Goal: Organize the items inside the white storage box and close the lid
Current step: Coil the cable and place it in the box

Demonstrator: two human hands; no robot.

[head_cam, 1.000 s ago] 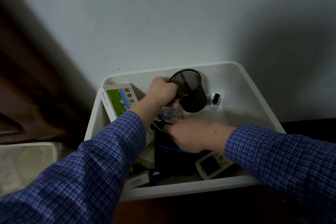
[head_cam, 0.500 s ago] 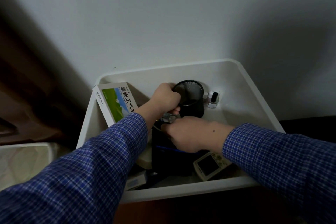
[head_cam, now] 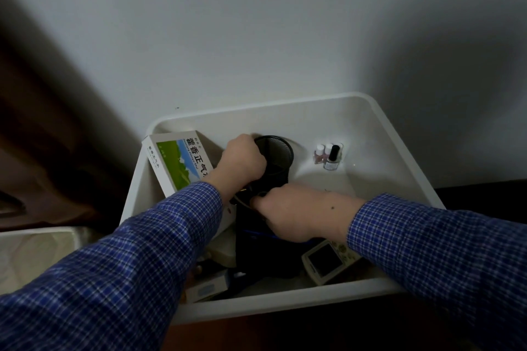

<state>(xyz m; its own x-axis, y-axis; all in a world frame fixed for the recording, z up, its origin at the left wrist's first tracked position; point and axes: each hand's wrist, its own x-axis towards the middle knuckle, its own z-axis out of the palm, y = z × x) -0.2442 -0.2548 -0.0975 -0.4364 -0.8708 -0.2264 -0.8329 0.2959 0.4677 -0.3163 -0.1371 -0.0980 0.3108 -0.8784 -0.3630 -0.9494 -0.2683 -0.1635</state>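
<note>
The white storage box (head_cam: 379, 134) stands open against the wall, with no lid in view. My left hand (head_cam: 242, 161) grips the rim of a black mesh pen cup (head_cam: 278, 158), which stands upright near the box's far wall. My right hand (head_cam: 293, 212) is curled over a dark bag-like item (head_cam: 253, 248) in the middle; what its fingers hold is hidden. A white medicine box with a green picture (head_cam: 179, 161) leans against the left wall. Small nail polish bottles (head_cam: 328, 155) stand at the back right. A small white device with a screen (head_cam: 325, 261) lies near the front.
A small white and blue carton (head_cam: 209, 289) lies at the box's front left under my left sleeve. A pale quilted surface (head_cam: 37, 253) sits to the left of the box. A dark brown surface (head_cam: 57, 134) rises at the left beside the grey wall.
My left hand has lowered the mesh cup from a tilted, raised pose to upright deep in the box. The nail polish bottles now show fully. My right hand stays on the dark item.
</note>
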